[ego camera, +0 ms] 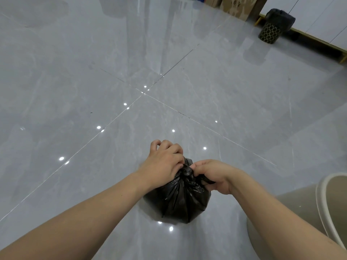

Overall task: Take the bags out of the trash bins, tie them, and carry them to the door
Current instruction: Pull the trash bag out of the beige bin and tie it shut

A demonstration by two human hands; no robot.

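Observation:
A small black trash bag (180,201) sits on the grey tiled floor near the bottom centre, its top gathered into a knot. My left hand (163,162) grips the bag's twisted top from the left. My right hand (214,175) pinches a strand of the bag's plastic on the right side of the knot. A beige trash bin (323,194) stands at the lower right with no liner showing at its rim. Far off at the upper right, a dark honeycomb-patterned bin (270,32) holds a black bag (280,18) folded over its rim.
Glossy grey floor tiles (112,81) spread all around. Cardboard boxes (234,6) stand at the top edge. A wooden frame (319,40) with white panels runs along the right wall behind the patterned bin.

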